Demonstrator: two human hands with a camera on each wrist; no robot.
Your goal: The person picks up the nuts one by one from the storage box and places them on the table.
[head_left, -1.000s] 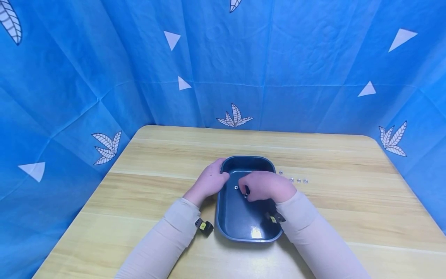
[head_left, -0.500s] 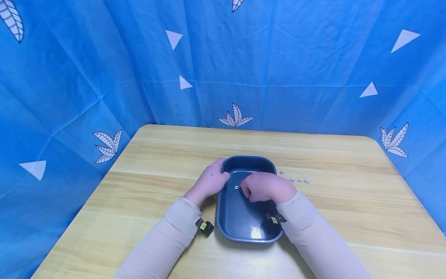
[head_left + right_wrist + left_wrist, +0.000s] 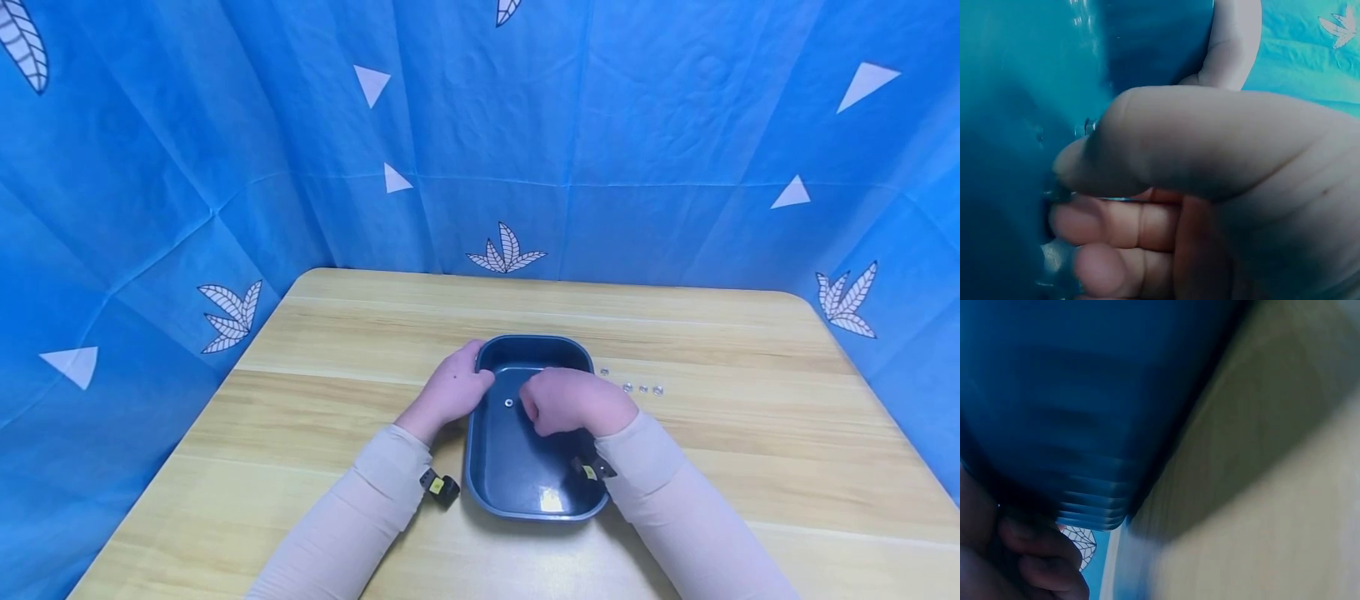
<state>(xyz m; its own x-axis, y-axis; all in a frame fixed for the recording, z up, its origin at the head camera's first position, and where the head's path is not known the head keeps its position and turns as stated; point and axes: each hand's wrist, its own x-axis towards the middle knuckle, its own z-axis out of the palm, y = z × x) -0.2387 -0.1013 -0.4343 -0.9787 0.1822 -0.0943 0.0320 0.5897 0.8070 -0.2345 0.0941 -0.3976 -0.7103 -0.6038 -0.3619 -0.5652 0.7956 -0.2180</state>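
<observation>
A dark blue rectangular tray (image 3: pixel 540 483) with rounded corners stands on the table. My left hand (image 3: pixel 452 386) grips its left rim; in the left wrist view, curled fingers (image 3: pixel 1047 562) show under the rim. Inside the tray is my right hand (image 3: pixel 572 402), its fingers curled downward. In the right wrist view the thumb (image 3: pixel 1085 165) and a fingertip close together low over the tray floor, with a bit of shiny metal at their tips, seemingly a small nut. Another small silvery nut (image 3: pixel 508 402) lies on the tray floor, left of the right hand.
Several small silvery nuts (image 3: pixel 627 388) lie on the wooden table (image 3: pixel 360 333) just right of the tray. A blue patterned curtain (image 3: pixel 645 125) encloses the table at the back and sides. Wrist cameras (image 3: pixel 442 490) sit close to the tray.
The right-hand fingers have drawn together, and the nut seen near their tips a second ago is now hidden from the head view. The left hand and tray stay put.
</observation>
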